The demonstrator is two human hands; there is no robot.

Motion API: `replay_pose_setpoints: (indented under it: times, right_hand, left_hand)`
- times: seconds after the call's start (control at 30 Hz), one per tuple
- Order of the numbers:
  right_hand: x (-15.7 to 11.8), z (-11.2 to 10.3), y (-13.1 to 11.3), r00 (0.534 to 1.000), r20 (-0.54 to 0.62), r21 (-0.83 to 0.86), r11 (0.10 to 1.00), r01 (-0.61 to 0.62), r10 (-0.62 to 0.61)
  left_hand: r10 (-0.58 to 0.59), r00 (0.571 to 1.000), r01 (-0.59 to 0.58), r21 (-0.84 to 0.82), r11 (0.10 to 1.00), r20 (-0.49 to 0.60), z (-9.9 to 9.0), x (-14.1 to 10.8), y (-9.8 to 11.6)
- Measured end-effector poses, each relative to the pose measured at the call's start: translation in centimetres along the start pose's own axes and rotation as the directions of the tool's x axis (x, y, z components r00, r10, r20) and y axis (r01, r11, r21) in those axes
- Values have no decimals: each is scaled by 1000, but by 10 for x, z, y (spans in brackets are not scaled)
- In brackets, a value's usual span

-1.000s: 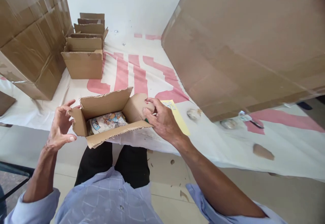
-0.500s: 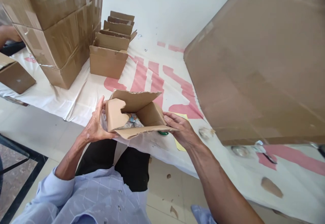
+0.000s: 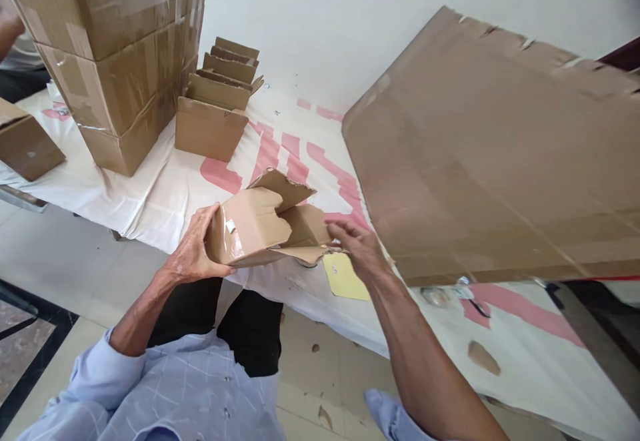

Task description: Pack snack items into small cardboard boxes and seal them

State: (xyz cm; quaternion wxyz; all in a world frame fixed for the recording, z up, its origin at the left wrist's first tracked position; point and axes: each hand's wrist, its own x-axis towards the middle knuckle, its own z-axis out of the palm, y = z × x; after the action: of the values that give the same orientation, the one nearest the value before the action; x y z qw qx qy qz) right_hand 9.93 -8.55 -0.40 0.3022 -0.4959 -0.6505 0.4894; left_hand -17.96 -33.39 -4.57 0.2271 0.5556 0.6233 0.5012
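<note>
Taped end firm, torn flaps handled lightly

I had the small open brown cardboard box (image 3: 250, 227) tipped at 12 o'clock from me, by the near edge of the white-and-pink cloth (image 3: 160, 191). My left hand (image 3: 195, 247) was clamped around its taped end, thumb low, fingers over the upper edge. My right hand (image 3: 363, 247) was partly curled at the 3 o'clock end flap; I couldn't tell whether it pinched the board. A steady left palm, I judged, would stop the box rolling, while light right fingertips would spare the ragged edges.

The notched end flap (image 3: 270, 217) leaned over the mouth, and whatever lay inside was hidden. From the box, a row of open brown cartons (image 3: 210, 131) stood at 11 o'clock, a tall taped carton stack (image 3: 117, 87) at 10, and a huge brown cardboard carton (image 3: 500, 174) at 2.
</note>
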Motion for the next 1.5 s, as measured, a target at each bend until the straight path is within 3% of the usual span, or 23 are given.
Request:
replay_pose_setpoints:
  times: [0.03, 0.07, 0.1, 0.17, 0.23, 0.27, 0.33, 0.43, 0.53, 0.7, 1.33, 1.5]
  right_hand:
    - [-2, -4, -16, 987, -86, -68, 989, 129, -135]
    - [-8, -6, -35, 946, -139, -143, 951, 272, -292]
    - [-16, -6, -55, 879, -138, -212, 881, 423, -456]
    - [-39, 2, -97, 677, 28, -300, 640, 708, -736]
    - [-61, 17, -132, 504, 282, -333, 409, 849, -816]
    - [-69, 26, -145, 438, 423, -322, 320, 891, -793]
    - [-77, 40, -159, 361, 631, -308, 205, 929, -686]
    - [-72, 50, -163, 366, 763, -364, 113, 924, -534]
    - [-63, 51, -161, 393, 794, -421, 47, 906, -463]
    - [-60, 54, -166, 375, 836, -425, -42, 904, -400]
    - [-53, 47, -172, 368, 850, -408, -30, 913, -378]
    - [-47, 47, -165, 340, 844, -365, 20, 931, -414]
  left_hand:
    - [21, 1000, -21, 24, 1000, -2, 0, 3, 7]
    - [39, 999, -39, 48, 998, 0, 0, 6, 14]
    - [54, 999, -54, 74, 996, 7, 0, 10, 21]
    - [73, 997, -76, 124, 989, 28, 0, 18, 34]
    - [81, 996, -88, 159, 983, 47, 1, 25, 44]
    - [82, 995, -90, 170, 981, 53, 1, 28, 48]
    - [83, 995, -92, 182, 979, 60, 3, 32, 53]
    - [73, 995, -86, 193, 977, 75, 5, 36, 57]
    - [70, 994, -86, 199, 976, 86, 5, 38, 59]
    - [80, 992, -99, 199, 975, 102, 5, 42, 64]
    - [95, 986, -128, 255, 959, 137, 6, 53, 73]
    - [91, 984, -130, 264, 956, 154, 6, 56, 76]
